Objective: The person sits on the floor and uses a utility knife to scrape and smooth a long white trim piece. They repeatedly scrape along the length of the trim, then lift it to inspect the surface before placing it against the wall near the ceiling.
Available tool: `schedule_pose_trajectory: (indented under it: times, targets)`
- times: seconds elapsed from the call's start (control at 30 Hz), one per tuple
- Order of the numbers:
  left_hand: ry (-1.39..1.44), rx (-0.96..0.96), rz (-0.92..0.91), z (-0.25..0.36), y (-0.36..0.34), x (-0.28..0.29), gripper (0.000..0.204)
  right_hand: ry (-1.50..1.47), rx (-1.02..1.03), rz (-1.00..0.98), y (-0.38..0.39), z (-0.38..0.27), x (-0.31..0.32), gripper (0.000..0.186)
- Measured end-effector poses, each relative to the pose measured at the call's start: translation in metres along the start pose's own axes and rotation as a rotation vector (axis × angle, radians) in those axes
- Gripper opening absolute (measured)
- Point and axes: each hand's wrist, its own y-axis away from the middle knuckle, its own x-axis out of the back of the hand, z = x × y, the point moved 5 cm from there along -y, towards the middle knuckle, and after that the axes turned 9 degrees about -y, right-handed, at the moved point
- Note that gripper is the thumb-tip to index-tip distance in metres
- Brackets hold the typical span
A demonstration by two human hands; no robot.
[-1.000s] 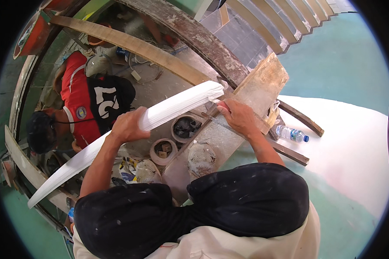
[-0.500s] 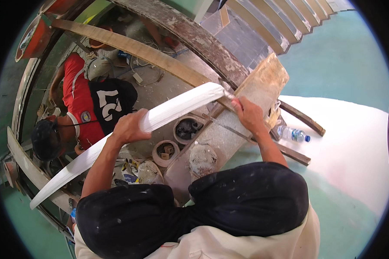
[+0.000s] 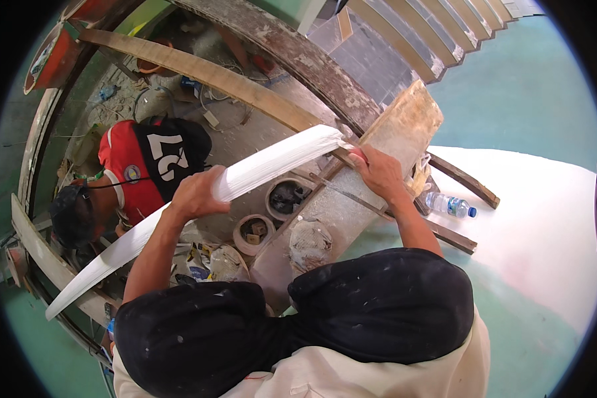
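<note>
A long white moulding (image 3: 278, 159), with lengthwise grooves, slants across my lap from the lower left to the upper right. Around its middle my left hand (image 3: 198, 194) is closed, thumb side toward the right. My right hand (image 3: 377, 169) is closed at the far right end, where the white material looks ragged. Its fingertips pinch at that end; whether they also hold something small is hidden. Below that hand a thin narrow strip (image 3: 351, 194) crosses the plank (image 3: 338, 219).
A co-worker in a red and black shirt (image 3: 136, 159) bends low at the left, under the moulding. Two round buckets (image 3: 254, 233) with dark contents stand below the plank. A wooden beam (image 3: 199, 71) runs across behind. A plastic bottle (image 3: 450, 205) lies at the right.
The co-worker has shifted, and the outstretched arm no longer shows at the upper left. My right hand has moved slightly left at the moulding's end; my left hand stays nearly still.
</note>
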Motion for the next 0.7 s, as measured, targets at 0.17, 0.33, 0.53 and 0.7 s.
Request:
schedule_pose_trajectory:
  times: [0.17,0.33,0.53,0.7]
  targets:
    - [-0.044,-0.017,-0.002,0.003,-0.002,0.000,0.068,-0.054,0.136,0.006,0.004,-0.018,-0.010,0.034]
    - [-0.008,-0.024,0.019,0.001,0.000,-0.001,0.069,-0.065,0.004,-0.032,0.003,-0.008,-0.006,0.034]
    - [-0.024,-0.014,0.017,-0.001,-0.002,-0.004,0.071,-0.050,0.068,-0.037,0.003,-0.018,-0.008,0.035]
    - [-0.023,-0.011,0.008,0.000,-0.004,0.001,0.071,-0.014,-0.020,-0.027,0.002,0.001,-0.009,0.035]
